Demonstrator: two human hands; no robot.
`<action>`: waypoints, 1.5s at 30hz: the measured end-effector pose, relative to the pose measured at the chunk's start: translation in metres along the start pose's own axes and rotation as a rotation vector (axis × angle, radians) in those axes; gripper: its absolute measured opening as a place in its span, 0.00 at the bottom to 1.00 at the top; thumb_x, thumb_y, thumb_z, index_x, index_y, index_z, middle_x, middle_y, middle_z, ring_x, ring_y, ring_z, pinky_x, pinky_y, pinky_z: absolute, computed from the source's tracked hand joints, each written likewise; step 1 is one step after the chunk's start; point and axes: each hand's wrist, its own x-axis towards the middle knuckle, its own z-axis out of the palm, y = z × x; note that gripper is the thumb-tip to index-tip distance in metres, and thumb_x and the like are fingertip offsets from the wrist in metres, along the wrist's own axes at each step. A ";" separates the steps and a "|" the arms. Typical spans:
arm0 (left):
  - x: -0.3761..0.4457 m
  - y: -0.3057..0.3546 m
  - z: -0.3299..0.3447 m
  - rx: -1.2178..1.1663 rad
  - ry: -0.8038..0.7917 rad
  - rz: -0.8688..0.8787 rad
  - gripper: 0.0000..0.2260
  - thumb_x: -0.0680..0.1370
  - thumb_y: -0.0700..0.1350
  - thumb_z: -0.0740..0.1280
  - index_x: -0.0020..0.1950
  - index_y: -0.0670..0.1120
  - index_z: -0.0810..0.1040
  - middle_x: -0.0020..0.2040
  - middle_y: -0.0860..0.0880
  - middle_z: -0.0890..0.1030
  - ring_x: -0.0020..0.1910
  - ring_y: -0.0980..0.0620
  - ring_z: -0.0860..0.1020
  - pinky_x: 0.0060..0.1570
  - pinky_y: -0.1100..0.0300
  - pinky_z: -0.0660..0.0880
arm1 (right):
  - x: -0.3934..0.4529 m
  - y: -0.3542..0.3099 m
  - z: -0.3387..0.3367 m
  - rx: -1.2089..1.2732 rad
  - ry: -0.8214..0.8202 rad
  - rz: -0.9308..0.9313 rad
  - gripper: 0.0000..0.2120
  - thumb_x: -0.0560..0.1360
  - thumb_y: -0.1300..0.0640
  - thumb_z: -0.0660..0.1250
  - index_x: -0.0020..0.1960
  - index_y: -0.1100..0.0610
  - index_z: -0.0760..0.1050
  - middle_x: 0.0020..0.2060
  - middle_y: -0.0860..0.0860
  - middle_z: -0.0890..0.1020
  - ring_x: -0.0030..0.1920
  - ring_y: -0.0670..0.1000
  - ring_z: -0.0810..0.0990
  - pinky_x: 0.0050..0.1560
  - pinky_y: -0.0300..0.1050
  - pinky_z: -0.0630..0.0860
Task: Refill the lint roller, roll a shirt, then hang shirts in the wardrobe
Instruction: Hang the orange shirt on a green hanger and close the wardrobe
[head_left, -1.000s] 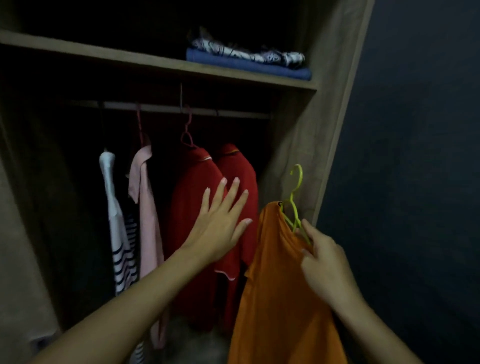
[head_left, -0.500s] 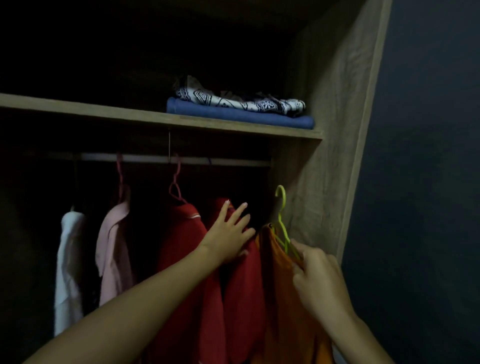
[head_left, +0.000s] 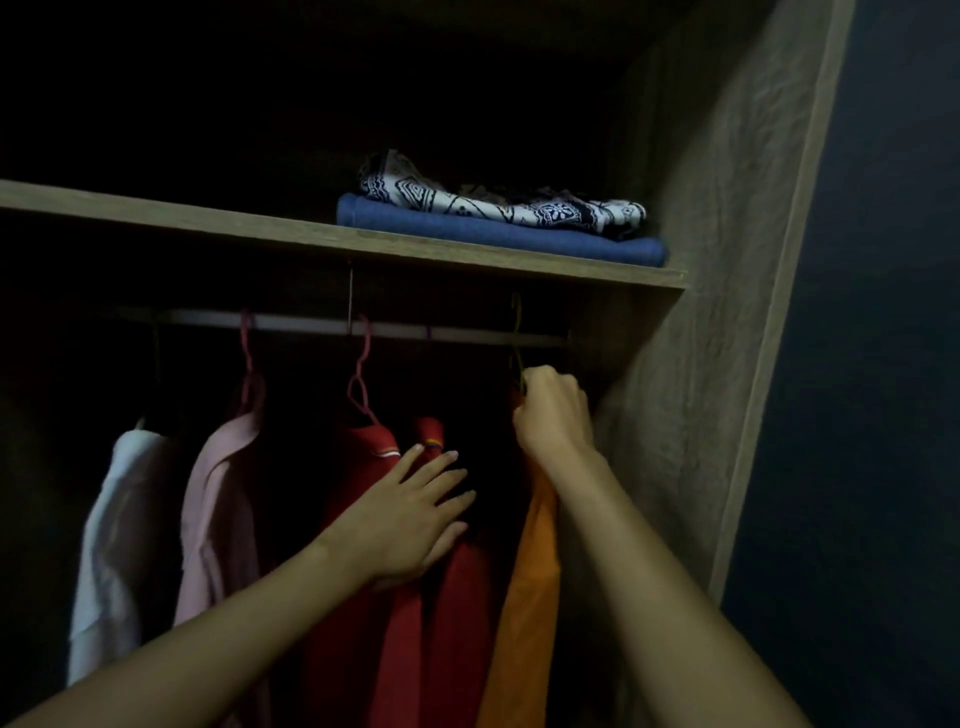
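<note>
- The orange shirt (head_left: 530, 587) hangs at the right end of the row, on a yellow-green hanger (head_left: 516, 332) whose hook is at the rail (head_left: 311, 325); dim light hides whether the hook rests fully on it.
- The right hand (head_left: 553, 413) grips the hanger neck at the shirt's collar, fingers curled around it.
- The left hand (head_left: 410, 514) lies flat with straight, spread fingers against the red shirts (head_left: 400, 597), just left of the orange shirt.
- Further left hang a pink shirt (head_left: 221, 519) on a pink hanger (head_left: 248, 358) and a white garment (head_left: 111, 540), all on the same rail.
- The rail is a thin pale metal bar fixed just beneath the shelf (head_left: 208, 223).
- The shelf is a flat board with a wood-grain finish; its right end carries a folded blue cloth (head_left: 493, 234) with a black-and-white patterned cloth (head_left: 498, 202) on top.
- The wardrobe side panel (head_left: 727, 312) at right has the same wood-grain surface.
- A dark blue wall (head_left: 883, 364) stands right of the panel.
</note>
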 end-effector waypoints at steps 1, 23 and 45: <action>0.001 0.000 0.000 -0.009 -0.004 -0.020 0.22 0.77 0.55 0.53 0.56 0.48 0.83 0.57 0.46 0.83 0.62 0.46 0.78 0.60 0.41 0.73 | 0.002 0.000 0.006 -0.002 -0.014 -0.002 0.07 0.75 0.67 0.62 0.47 0.60 0.78 0.46 0.57 0.81 0.49 0.59 0.81 0.38 0.42 0.71; -0.019 0.013 0.000 -0.103 -0.014 -0.336 0.34 0.78 0.57 0.45 0.76 0.35 0.55 0.77 0.37 0.55 0.76 0.42 0.57 0.72 0.52 0.51 | -0.066 0.056 0.088 -0.055 0.038 -0.201 0.28 0.80 0.68 0.51 0.77 0.65 0.46 0.77 0.61 0.49 0.78 0.55 0.47 0.77 0.48 0.43; -0.356 -0.073 -0.111 0.085 0.276 -0.328 0.26 0.81 0.47 0.59 0.75 0.38 0.58 0.75 0.40 0.56 0.76 0.41 0.55 0.74 0.47 0.53 | -0.380 -0.189 0.217 0.479 0.101 -0.368 0.34 0.79 0.50 0.60 0.77 0.63 0.49 0.75 0.62 0.58 0.77 0.57 0.53 0.76 0.54 0.53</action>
